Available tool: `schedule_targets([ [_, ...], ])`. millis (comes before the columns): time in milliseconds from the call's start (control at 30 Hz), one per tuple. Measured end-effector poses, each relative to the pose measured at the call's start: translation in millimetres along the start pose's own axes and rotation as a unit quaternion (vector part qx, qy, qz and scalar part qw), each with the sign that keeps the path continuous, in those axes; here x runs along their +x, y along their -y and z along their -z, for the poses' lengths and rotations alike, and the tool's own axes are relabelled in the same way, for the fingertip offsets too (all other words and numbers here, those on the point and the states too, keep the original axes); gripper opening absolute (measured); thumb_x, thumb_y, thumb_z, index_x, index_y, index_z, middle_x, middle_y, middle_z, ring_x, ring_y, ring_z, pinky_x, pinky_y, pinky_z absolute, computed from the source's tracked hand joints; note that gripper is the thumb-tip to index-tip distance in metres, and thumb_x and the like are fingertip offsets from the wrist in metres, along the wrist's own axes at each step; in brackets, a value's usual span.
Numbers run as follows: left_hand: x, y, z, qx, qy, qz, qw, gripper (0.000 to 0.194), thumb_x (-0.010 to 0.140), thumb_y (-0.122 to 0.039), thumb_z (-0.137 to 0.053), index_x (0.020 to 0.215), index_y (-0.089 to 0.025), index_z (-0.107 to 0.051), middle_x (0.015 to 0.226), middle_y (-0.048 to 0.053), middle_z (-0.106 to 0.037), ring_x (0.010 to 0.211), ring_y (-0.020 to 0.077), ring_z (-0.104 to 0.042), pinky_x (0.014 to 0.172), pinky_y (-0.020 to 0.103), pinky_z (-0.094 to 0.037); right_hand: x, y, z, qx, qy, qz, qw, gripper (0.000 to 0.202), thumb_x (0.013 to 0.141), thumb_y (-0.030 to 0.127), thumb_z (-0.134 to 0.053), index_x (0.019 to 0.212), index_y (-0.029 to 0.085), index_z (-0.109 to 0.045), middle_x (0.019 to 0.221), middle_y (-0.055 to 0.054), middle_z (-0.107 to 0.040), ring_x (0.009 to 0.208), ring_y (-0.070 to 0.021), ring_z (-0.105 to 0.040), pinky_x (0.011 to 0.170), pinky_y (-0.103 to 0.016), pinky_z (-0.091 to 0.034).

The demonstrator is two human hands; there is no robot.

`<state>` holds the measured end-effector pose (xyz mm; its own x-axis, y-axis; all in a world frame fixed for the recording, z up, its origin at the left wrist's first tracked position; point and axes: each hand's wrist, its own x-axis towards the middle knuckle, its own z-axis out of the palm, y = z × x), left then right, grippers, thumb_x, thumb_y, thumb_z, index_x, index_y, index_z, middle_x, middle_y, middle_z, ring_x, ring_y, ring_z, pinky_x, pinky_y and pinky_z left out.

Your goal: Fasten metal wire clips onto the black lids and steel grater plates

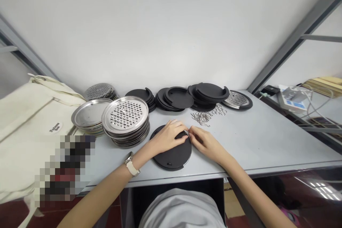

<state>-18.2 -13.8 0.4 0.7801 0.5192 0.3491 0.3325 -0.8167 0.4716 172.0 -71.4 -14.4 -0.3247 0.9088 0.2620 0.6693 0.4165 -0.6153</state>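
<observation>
A black round plastic plate (171,156) lies flat near the table's front edge, a strip of metal showing at its right rim. My left hand (171,137) reaches across its top, fingers curled over the far right rim and thumb resting on the surface. My right hand (202,140) meets it at that rim, thumb and forefinger pinched together. Whatever small piece sits between the fingertips is mostly hidden; a thin shiny bit shows there. Behind my right hand lie loose metal hooks (201,117) and small metal rings (219,110).
Stacked round metal grater discs (125,115) and plain metal plates (92,114) stand left. Piles of black round plates (211,92) line the wall. A black-rimmed grater (238,99) lies right of them. A cream bag (34,121) hangs over the left side; shelf posts (291,39) flank the table.
</observation>
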Motion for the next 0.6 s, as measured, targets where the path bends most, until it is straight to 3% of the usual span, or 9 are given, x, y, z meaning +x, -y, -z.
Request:
schedule_targets([
  [233,0,3,-2.1,-0.007,-0.01,-0.005,1.0,0.008,0.089,-0.021,-0.055,0.096,-0.018,-0.058,0.092,0.002,-0.06,0.094,0.0176,-0.053,0.092,0.032,-0.04,1,-1,-1,0.013,0.01,-0.026,1.0,0.018,0.096,0.024,-0.036,0.08,0.022,-0.044,0.068,0.002,-0.051,0.062,-0.015,-0.049,0.059,-0.025,-0.038],
  [600,1,6,-7.6,-0.017,-0.016,-0.014,1.0,0.006,0.089,-0.019,-0.053,0.093,-0.017,-0.057,0.091,0.004,-0.059,0.094,0.0188,-0.054,0.092,0.033,-0.041,3,-4,-10,-0.071,0.009,-0.026,0.997,0.021,0.097,0.022,-0.031,0.081,0.021,-0.045,0.069,-0.001,-0.053,0.064,-0.0178,-0.053,0.062,-0.027,-0.035],
])
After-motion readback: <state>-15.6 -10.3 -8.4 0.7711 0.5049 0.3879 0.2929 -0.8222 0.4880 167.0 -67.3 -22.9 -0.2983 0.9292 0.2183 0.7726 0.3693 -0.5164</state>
